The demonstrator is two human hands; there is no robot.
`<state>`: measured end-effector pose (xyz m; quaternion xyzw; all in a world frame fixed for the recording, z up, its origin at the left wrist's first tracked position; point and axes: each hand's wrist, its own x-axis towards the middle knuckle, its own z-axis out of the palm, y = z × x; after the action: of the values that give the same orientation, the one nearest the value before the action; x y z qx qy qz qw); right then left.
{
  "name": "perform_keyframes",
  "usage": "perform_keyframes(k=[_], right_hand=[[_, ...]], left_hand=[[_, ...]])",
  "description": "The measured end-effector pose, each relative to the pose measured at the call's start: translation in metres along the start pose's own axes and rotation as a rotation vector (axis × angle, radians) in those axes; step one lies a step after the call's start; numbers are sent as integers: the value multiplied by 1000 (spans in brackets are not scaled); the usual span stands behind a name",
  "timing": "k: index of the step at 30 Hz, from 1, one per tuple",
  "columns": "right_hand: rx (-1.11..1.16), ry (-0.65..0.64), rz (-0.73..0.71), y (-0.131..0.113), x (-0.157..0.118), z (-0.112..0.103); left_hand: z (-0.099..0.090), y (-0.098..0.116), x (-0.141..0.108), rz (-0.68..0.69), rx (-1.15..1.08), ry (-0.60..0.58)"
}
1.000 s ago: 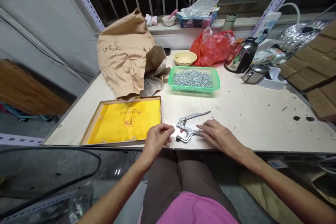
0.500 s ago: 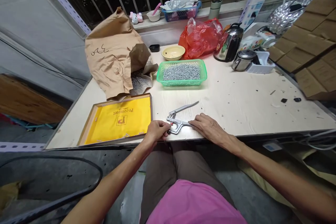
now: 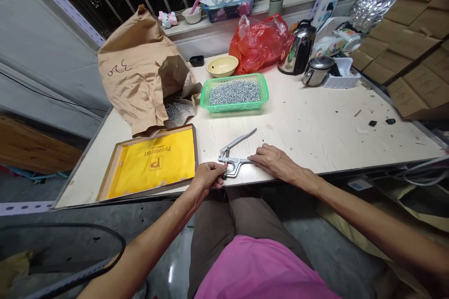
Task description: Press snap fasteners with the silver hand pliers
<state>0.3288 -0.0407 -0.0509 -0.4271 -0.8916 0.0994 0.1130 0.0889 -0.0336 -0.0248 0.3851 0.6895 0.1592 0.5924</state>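
At table edge [image 3: 368, 168], fingers [image 3: 213, 173] seemingly pinch pliers [image 3: 233, 163].

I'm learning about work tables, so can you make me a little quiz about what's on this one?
1. What fills the green plastic basket?
A) small silver metal pieces
B) red beads
C) water

2. True or false: the snap fastener pliers lie on the table, outside the yellow-lined tray.

3. Which is nearer the tray: the left hand or the right hand?

Key: 1. A; 2. True; 3. The left hand
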Motion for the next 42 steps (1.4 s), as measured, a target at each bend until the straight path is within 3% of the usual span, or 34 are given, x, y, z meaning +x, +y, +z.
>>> perform_keyframes(k=[6, 14, 17, 24, 36, 39, 42], right_hand=[[26, 0, -42, 12, -4, 3], [65, -95, -36, 17, -4, -13], [29, -130, -42, 26, 9, -19], [-101, -362, -34, 35, 56, -24], [-112, -253, -39, 17, 41, -25], [-91, -209, -16, 10, 34, -24], [-73, -184, 8, 2, 28, -26]], left_hand=[[5, -2, -2, -49, 70, -26], [5, 5, -3, -128, 140, -148], [6, 6, -5, -139, 135, -143], [10, 8, -10, -169, 120, -124], [9, 3, -12, -147, 107, -104], [9, -1, -18, -4, 338, -20], [15, -1, -24, 475, 718, 201]])
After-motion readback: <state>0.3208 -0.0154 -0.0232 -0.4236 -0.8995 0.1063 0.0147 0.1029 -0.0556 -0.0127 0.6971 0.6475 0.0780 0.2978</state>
